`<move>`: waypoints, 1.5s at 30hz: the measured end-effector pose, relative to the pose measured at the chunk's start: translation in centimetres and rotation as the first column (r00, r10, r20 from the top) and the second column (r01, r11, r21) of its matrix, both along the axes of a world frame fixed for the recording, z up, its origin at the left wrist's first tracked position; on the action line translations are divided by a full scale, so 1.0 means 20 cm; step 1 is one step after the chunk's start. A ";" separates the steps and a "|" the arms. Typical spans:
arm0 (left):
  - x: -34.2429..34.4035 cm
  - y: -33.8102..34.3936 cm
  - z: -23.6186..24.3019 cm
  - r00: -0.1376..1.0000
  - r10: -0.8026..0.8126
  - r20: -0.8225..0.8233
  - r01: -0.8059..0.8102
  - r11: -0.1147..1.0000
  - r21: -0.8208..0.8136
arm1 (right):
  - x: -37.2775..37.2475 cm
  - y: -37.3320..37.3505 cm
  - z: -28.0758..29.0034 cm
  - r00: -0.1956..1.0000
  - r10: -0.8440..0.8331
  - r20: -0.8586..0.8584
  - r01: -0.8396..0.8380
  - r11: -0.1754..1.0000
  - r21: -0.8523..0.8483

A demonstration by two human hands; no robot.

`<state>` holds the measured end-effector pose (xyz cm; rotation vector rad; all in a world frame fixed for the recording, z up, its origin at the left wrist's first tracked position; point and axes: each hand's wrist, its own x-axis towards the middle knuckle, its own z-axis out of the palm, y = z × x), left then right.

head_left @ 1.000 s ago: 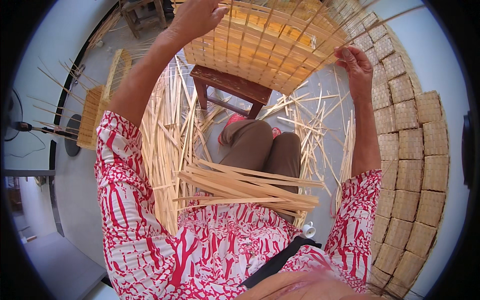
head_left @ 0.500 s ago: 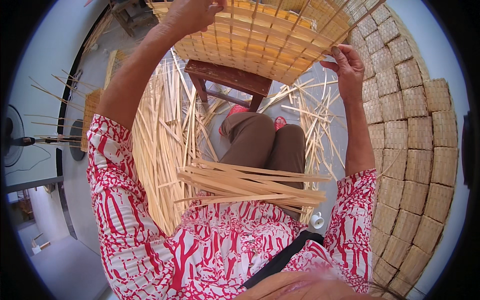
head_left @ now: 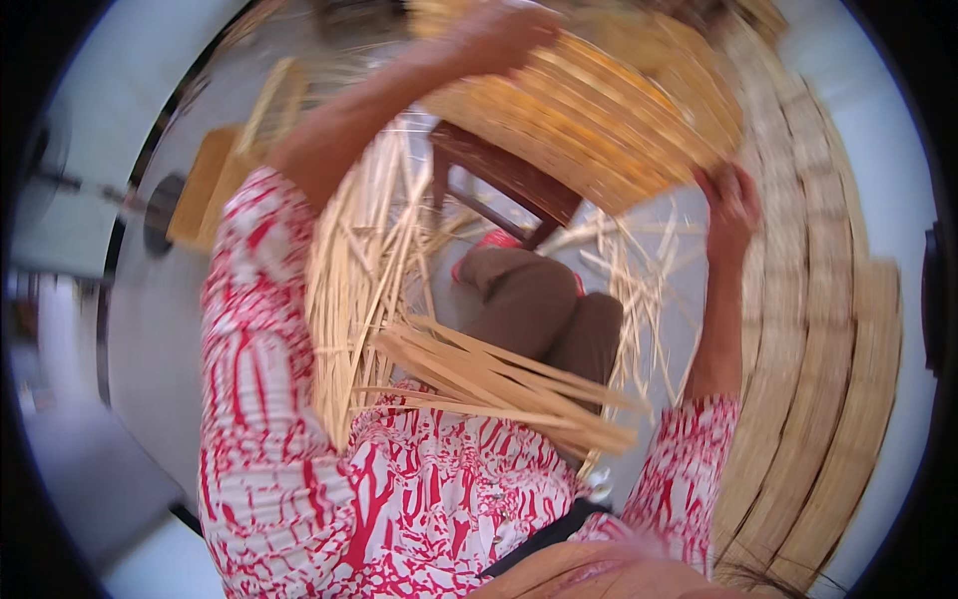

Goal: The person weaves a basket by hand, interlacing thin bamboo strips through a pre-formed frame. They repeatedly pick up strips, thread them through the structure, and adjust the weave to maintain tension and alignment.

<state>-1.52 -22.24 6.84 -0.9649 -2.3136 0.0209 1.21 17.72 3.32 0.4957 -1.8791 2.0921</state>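
A woven basket [head_left: 589, 125] of yellowish flat strips is held tilted out in front of me, blurred by motion. My right hand [head_left: 729, 205] pinches its right-hand edge between thumb and fingers. Over its upper left part lies my left hand [head_left: 504, 40], smeared by motion, so its grip on the basket cannot be made out. Across my lap rests a loose bundle of flat strips [head_left: 489, 374], below both hands and touched by neither. Under the basket stands a low dark-red wooden stool [head_left: 499, 175].
Many loose strips [head_left: 349, 299] cover the floor left of my legs, and more are scattered on the right [head_left: 649, 290]. Stacked woven baskets [head_left: 788, 379] line the right side. A woven piece [head_left: 205, 185] stands at the far left, near a blurred fan [head_left: 45, 165].
My view has turned, and the scene is now blurred. The basket appears further right and tilts more steeply down to the right. Both hands have shifted right, the right one also lower.
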 end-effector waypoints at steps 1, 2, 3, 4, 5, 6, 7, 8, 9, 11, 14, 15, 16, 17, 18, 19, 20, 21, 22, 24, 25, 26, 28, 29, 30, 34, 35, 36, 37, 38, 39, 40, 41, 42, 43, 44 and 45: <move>0.00 0.03 -0.02 0.998 0.000 0.060 -0.011 0.984 0.176 | -0.05 0.08 -0.03 0.999 -0.034 -0.035 0.039 0.989 0.140; 0.06 0.11 0.01 0.992 0.045 0.119 -0.077 0.958 0.275 | -0.02 0.07 -0.02 0.989 -0.137 -0.063 0.146 0.972 0.184; 0.07 0.18 0.00 0.973 0.228 0.047 -0.232 0.941 0.247 | 0.02 0.05 0.02 0.994 -0.106 0.015 0.105 0.993 0.054; 0.10 0.20 0.01 0.970 0.184 0.157 -0.227 0.917 0.328 | 0.00 0.09 0.01 0.993 -0.114 -0.026 0.116 0.990 0.080; 0.15 0.22 0.01 0.979 0.127 0.157 -0.184 0.879 0.439 | -0.01 0.10 0.01 0.996 -0.086 -0.037 0.088 0.995 0.055; 0.18 0.24 0.02 0.971 0.093 0.220 -0.192 0.850 0.490 | -0.01 0.10 0.03 0.993 -0.119 -0.022 0.120 0.991 0.054; 0.21 0.25 0.02 0.961 0.124 0.246 -0.230 0.854 0.466 | -0.01 0.11 0.05 0.993 -0.116 -0.017 0.117 0.991 0.063; 0.25 0.29 0.04 0.951 0.135 0.276 -0.250 0.863 0.439 | 0.01 0.13 0.07 0.991 -0.135 -0.008 0.135 0.988 0.070; 0.30 0.32 0.06 0.939 0.150 0.308 -0.273 0.872 0.406 | 0.03 0.16 0.09 0.988 -0.151 0.004 0.151 0.986 0.073; 0.36 0.37 0.07 0.963 0.107 0.249 -0.210 0.876 0.435 | 0.02 0.27 0.10 0.996 -0.086 0.024 0.085 0.994 0.063; 0.34 0.42 0.06 0.973 0.067 0.220 -0.166 0.868 0.468 | 0.03 0.35 0.09 1.000 -0.010 0.029 0.008 0.998 0.066; 0.33 0.43 0.06 0.974 0.064 0.217 -0.164 0.863 0.479 | 0.04 0.35 0.11 1.000 0.019 0.023 -0.020 0.997 0.071; 0.33 0.43 0.06 0.967 0.045 0.252 -0.171 0.846 0.505 | 0.04 0.34 0.10 1.000 -0.002 0.005 0.002 0.998 0.066; 0.33 0.42 0.08 0.959 0.025 0.283 -0.176 0.834 0.524 | 0.05 0.33 0.09 1.000 -0.020 -0.002 0.020 0.998 0.062; 0.33 0.42 0.08 0.950 0.005 0.313 -0.182 0.821 0.542 | 0.06 0.32 0.09 0.999 -0.037 -0.009 0.038 0.998 0.059; 0.32 0.42 0.07 0.951 0.002 0.308 -0.180 0.814 0.552 | 0.07 0.32 0.08 0.998 -0.054 -0.016 0.055 0.997 0.055; 0.31 0.41 0.06 0.952 0.003 0.307 -0.183 0.809 0.559 | 0.08 0.30 0.07 0.997 -0.077 -0.015 0.077 0.996 0.045; 0.31 0.40 0.05 0.952 0.005 0.306 -0.186 0.804 0.565 | 0.08 0.28 0.06 0.997 -0.074 -0.020 0.074 0.997 0.017; 0.30 0.40 0.05 0.954 0.026 0.300 -0.193 0.815 0.546 | 0.08 0.26 0.05 0.997 -0.070 -0.025 0.070 0.997 -0.011; 0.32 0.39 0.06 0.956 0.057 0.289 -0.203 0.839 0.504 | 0.10 0.22 0.05 0.996 -0.078 -0.034 0.077 0.997 -0.026; 0.31 0.39 0.05 0.958 0.062 0.280 -0.204 0.836 0.509 | 0.11 0.21 0.05 0.996 -0.084 -0.041 0.084 0.996 -0.013; 0.31 0.38 0.04 0.960 0.069 0.270 -0.205 0.833 0.514 | 0.12 0.19 0.06 0.995 -0.089 -0.049 0.089 0.996 0.000; 0.30 0.37 0.01 0.966 0.044 0.256 -0.178 0.828 0.531 | 0.10 0.20 0.03 0.995 -0.091 -0.050 0.091 0.996 -0.003; 0.30 0.36 0.00 0.969 0.010 0.249 -0.149 0.825 0.545 | 0.09 0.21 0.03 0.994 -0.092 -0.055 0.092 0.996 -0.003; 0.30 0.36 -0.01 0.970 -0.024 0.241 -0.119 0.820 0.560 | 0.09 0.22 0.03 0.994 -0.095 -0.053 0.095 0.995 0.003; 0.33 0.39 -0.02 0.965 0.010 0.263 -0.156 0.827 0.540 | 0.08 0.22 0.02 0.993 -0.104 -0.054 0.106 0.994 0.028; 0.30 0.40 -0.04 0.975 0.007 0.223 -0.131 0.828 0.546 | 0.08 0.23 0.01 0.991 -0.114 -0.062 0.116 0.993 0.033; 0.28 0.41 -0.05 0.983 0.004 0.184 -0.106 0.828 0.550 | 0.06 0.26 0.00 0.994 -0.088 -0.067 0.092 0.994 0.055; 0.24 0.42 -0.05 0.974 0.014 0.227 -0.140 0.825 0.547 | 0.05 0.29 0.01 0.994 -0.090 -0.063 0.094 0.993 0.066; 0.26 0.41 -0.04 0.960 0.024 0.279 -0.177 0.824 0.538 | 0.03 0.28 0.01 0.995 -0.093 -0.049 0.096 0.993 0.075; 0.26 0.43 -0.03 0.943 0.013 0.333 -0.195 0.830 0.522 | 0.06 0.28 0.01 0.992 -0.119 -0.032 0.122 0.989 0.080; 0.26 0.43 -0.05 0.950 0.027 0.313 -0.201 0.818 0.539 | 0.07 0.27 0.02 0.992 -0.126 0.007 0.124 0.988 0.094; 0.26 0.41 -0.06 0.956 0.036 0.291 -0.201 0.804 0.560 | 0.08 0.26 0.04 0.991 -0.132 0.012 0.131 0.988 0.080; 0.26 0.38 -0.10 0.973 0.061 0.221 -0.182 0.792 0.583 | 0.10 0.19 0.05 0.994 -0.107 -0.024 0.108 0.991 0.082; 0.29 0.35 -0.14 0.984 0.089 0.155 -0.166 0.780 0.603 | 0.11 0.15 0.07 0.996 -0.086 -0.015 0.087 0.991 0.104; 0.34 0.32 -0.15 0.993 0.052 0.105 -0.109 0.738 0.666 | 0.12 0.13 0.06 0.996 -0.093 0.004 0.092 0.993 0.076; 0.37 0.30 -0.16 0.999 0.007 0.048 -0.039 0.686 0.727 | 0.14 0.15 0.07 0.993 -0.120 -0.003 0.120 0.990 0.072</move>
